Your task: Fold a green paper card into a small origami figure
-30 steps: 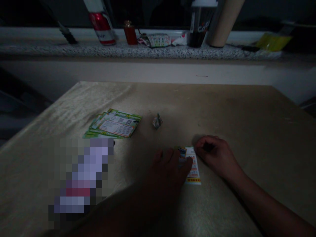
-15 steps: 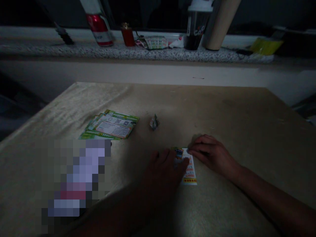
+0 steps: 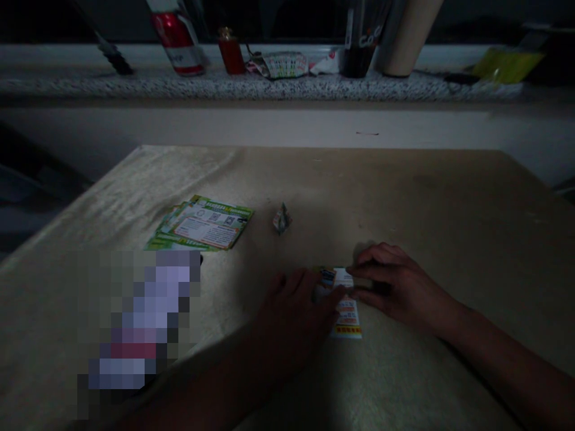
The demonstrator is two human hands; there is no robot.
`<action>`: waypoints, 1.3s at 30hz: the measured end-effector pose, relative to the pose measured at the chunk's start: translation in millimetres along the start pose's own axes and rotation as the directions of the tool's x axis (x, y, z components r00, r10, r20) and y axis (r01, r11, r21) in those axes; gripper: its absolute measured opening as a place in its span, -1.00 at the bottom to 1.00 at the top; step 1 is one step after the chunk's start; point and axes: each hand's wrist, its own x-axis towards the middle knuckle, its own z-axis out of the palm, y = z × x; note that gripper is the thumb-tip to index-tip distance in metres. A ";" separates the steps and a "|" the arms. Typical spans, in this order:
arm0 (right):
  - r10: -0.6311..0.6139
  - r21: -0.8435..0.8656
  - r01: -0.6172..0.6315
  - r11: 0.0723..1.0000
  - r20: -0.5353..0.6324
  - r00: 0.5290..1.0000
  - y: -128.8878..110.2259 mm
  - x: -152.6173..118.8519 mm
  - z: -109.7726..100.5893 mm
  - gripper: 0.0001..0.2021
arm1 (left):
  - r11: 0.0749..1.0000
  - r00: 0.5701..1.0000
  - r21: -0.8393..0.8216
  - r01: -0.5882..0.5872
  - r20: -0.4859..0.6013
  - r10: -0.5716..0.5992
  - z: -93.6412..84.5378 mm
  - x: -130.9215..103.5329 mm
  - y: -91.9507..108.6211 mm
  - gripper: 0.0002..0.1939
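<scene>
A small printed paper leaflet (image 3: 348,314), white with orange blocks and a yellow strip, lies on the table in front of me. My left hand (image 3: 296,317) rests flat across its left part, fingers stretched and thumb over the middle, covering much of it. At the right edge is my right hand (image 3: 389,278), its index finger and thumb apart, with their tips touching or very near the paper. Farther away stands a small folded paper piece (image 3: 281,220). Left of that, several green-and-white leaflets (image 3: 209,224) overlap in a loose pile.
A pixelated, phone-like object (image 3: 148,317) lies at the left on the table (image 3: 426,197). Along the stone windowsill (image 3: 287,90) stand a red-and-white bottle (image 3: 179,48), a small red bottle (image 3: 231,54), a dark drink cup (image 3: 359,54) and a beige cylinder (image 3: 406,42). Crumpled wrappers (image 3: 283,64) lie between them.
My right thumb has parted from the index finger and moved down the leaflet's right edge. My left hand still presses the paper. The view has shifted slightly.
</scene>
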 end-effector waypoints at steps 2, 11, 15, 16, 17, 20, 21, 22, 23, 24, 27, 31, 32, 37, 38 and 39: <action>0.019 0.004 -0.019 1.000 0.030 0.999 -1.6 -0.8 -2.1 -0.75 | 1.000 1.000 -0.018 0.002 -0.017 -0.002 0.2 -0.5 -0.6 -0.61; 0.091 -0.025 -0.089 0.996 0.082 0.993 -7.3 -5.2 -5.8 -0.56 | 0.997 1.000 -0.071 0.023 0.009 -0.023 -2.8 0.1 -2.0 -0.61; 0.115 -0.032 -0.112 0.993 0.103 0.988 -11.0 -7.6 -7.8 -0.48 | 0.994 0.999 -0.100 0.033 0.026 -0.031 -3.8 -0.1 -2.5 -0.59; 0.121 -0.037 -0.118 0.992 0.107 0.987 -12.1 -8.2 -8.2 -0.47 | 0.994 0.999 -0.103 0.033 0.027 -0.031 -4.0 -0.3 -2.9 -0.58; 0.125 -0.042 -0.121 0.992 0.112 0.986 -13.2 -8.9 -8.4 -0.45 | 0.994 0.999 -0.105 0.032 0.028 -0.029 -4.3 -0.6 -3.5 -0.57; 0.133 -0.057 -0.127 0.990 0.122 0.984 -16.1 -10.6 -8.4 -0.39 | 0.992 0.999 -0.121 0.032 0.042 -0.028 -5.6 -1.4 -5.5 -0.54; 0.137 -0.059 -0.130 0.990 0.126 0.983 -16.8 -11.0 -8.3 -0.36 | 0.991 0.999 -0.130 0.033 0.047 -0.027 -5.9 -1.6 -6.2 -0.53; 0.140 -0.059 -0.133 0.989 0.129 0.982 -17.3 -11.4 -8.3 -0.34 | 0.990 0.998 -0.138 0.034 0.051 -0.028 -6.1 -1.6 -6.9 -0.51; 0.142 -0.059 -0.135 0.989 0.132 0.981 -17.7 -11.7 -8.4 -0.33 | 0.989 0.998 -0.143 0.039 0.055 -0.031 -6.2 -1.5 -7.5 -0.48; 0.144 -0.059 -0.137 0.989 0.138 0.980 -17.9 -12.1 -8.5 -0.30 | 0.988 0.998 -0.146 0.045 0.055 -0.037 -6.1 -1.2 -8.0 -0.44; 0.143 -0.055 -0.136 0.989 0.158 0.977 -17.9 -13.3 -9.5 -0.20 | 0.987 0.998 -0.151 0.053 0.049 -0.046 -5.9 0.2 -9.1 -0.35; 0.121 -0.046 -0.116 0.992 0.151 0.981 -17.4 -15.1 -10.0 -0.08 | 0.981 0.998 -0.188 0.042 0.056 -0.032 -7.9 1.1 -10.4 -0.22; 0.113 -0.047 -0.107 0.993 0.148 0.983 -17.3 -15.4 -9.8 -0.08 | 0.978 0.998 -0.202 0.042 0.064 -0.029 -9.1 1.1 -10.6 -0.18; 0.081 -0.061 -0.072 0.996 0.162 0.984 -16.2 -16.1 -7.4 -0.10 | 0.962 0.997 -0.267 0.056 0.072 -0.038 -15.7 0.8 -10.8 -0.08; 0.080 -0.067 -0.070 0.995 0.163 0.983 -15.9 -16.2 -7.0 -0.10 | 0.958 0.997 -0.280 0.062 0.069 -0.044 -16.6 0.6 -10.7 -0.08; 0.080 -0.072 -0.069 0.995 0.165 0.983 -15.5 -16.2 -6.9 -0.10 | 0.954 0.997 -0.292 0.066 0.066 -0.049 -17.1 0.3 -10.6 -0.10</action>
